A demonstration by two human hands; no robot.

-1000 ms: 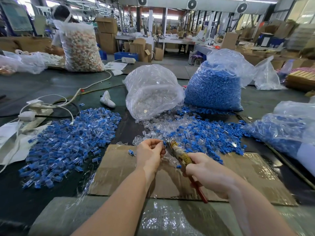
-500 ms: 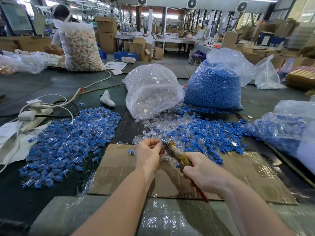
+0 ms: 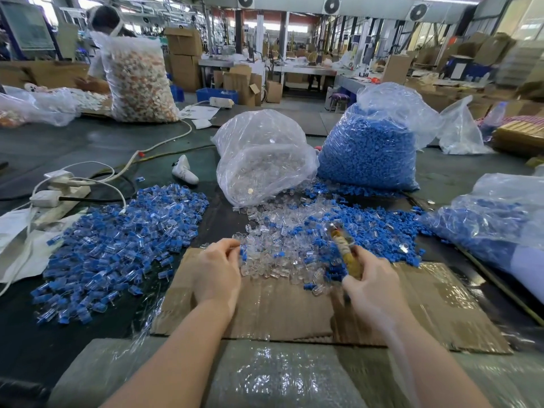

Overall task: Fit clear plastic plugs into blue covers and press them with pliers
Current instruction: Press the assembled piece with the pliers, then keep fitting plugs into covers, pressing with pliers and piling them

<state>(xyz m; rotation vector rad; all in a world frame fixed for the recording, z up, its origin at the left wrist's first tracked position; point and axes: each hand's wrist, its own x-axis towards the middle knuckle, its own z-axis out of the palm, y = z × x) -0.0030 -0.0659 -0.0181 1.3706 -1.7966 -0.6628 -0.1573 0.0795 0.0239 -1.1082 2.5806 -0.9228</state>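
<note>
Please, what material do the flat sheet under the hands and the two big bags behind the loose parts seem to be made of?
The flat sheet looks like brown corrugated cardboard, partly covered with glossy clear tape; glare streaks show it. The two bags look like thin clear plastic film: wrinkled, shiny, contents visible through them.

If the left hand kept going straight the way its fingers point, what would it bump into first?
Probably the mixed heap of clear plugs and blue covers lying just beyond the left hand, though depth is hard to judge.
</note>
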